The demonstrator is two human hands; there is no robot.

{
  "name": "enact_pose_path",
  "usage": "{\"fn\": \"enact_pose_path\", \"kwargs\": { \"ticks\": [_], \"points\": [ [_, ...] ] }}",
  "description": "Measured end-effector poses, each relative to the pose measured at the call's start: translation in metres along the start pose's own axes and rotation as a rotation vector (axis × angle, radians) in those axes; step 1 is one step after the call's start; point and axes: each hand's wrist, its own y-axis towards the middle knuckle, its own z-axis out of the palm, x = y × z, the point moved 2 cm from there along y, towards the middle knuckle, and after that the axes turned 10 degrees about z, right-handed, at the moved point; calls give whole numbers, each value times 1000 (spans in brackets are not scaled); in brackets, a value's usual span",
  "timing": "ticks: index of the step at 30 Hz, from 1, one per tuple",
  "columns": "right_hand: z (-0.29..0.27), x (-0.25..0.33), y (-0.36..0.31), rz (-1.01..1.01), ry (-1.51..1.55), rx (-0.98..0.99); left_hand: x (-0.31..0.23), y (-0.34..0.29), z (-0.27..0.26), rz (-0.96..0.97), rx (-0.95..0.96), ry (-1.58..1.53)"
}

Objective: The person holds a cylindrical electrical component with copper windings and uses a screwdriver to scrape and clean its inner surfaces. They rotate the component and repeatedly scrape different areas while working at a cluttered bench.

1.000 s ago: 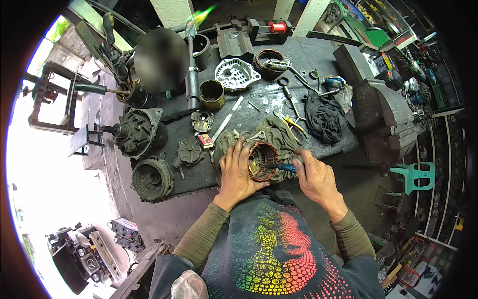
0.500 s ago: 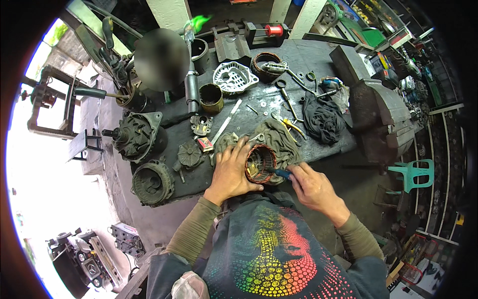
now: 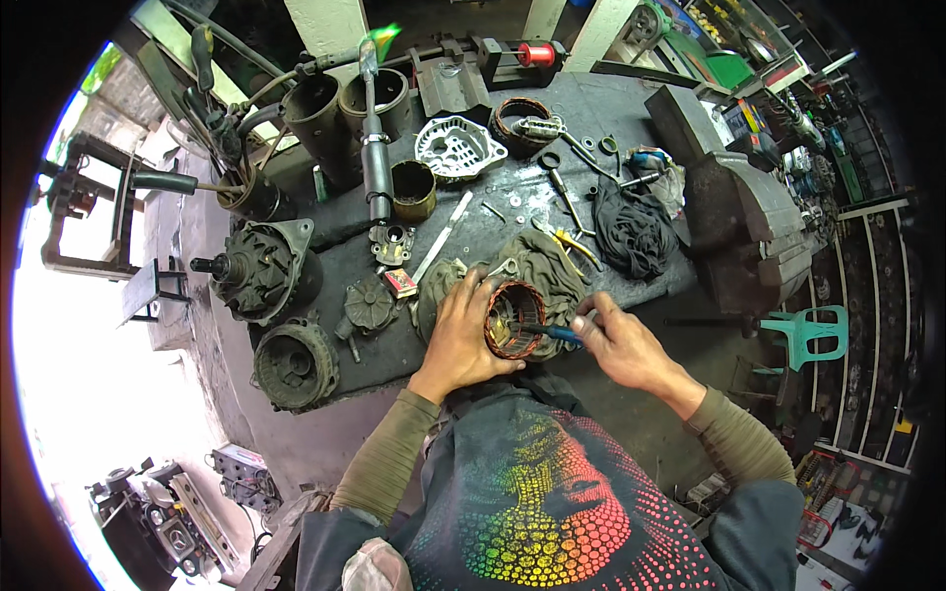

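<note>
A copper-wound alternator stator [image 3: 540,303] stands at the near edge of the bench, its round opening facing me. My left hand [image 3: 456,335] wraps its left side, fingers over the top and thumb below. Closed around a blue-handled tool [image 3: 562,334] is my right hand [image 3: 623,343], to the right of the ring. The tool's dark front part reaches into the opening; its tip is too unclear to tell its kind. Brassy pieces show inside the ring. Behind it lies a crumpled olive rag [image 3: 537,261] with a small spanner end [image 3: 506,267] on it.
Yellow-handled pliers [image 3: 578,248], a dark cloth [image 3: 636,234] and a second stator [image 3: 522,118] lie farther back. A silver housing [image 3: 458,148] stands near a torch-like metal tube [image 3: 376,172]. Alternator parts [image 3: 296,362] crowd the left, a large vise [image 3: 754,212] the right.
My right hand has shifted slightly right and up, with the blue-handled tool still in it. The left hand keeps its hold on the stator. The blurred patch at the back left is gone.
</note>
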Motion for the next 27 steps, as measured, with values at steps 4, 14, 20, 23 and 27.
{"fn": "enact_pose_path", "kwargs": {
  "ticks": [4,14,20,23,27],
  "points": [
    [1,16,-5,-434,-306,-16,4,-2,0,-23,-54,-38],
    [-7,19,-1,-359,-251,52,3,-3,9,-45,-93,-7],
    [-3,7,3,189,-37,104,-2,-3,11,-41,-109,14],
    [-13,10,-1,-161,-106,66,-2,-1,11,-38,-85,28],
    [-8,11,-3,-282,-435,108,-2,-2,10,-39,-92,14]
  ]
}}
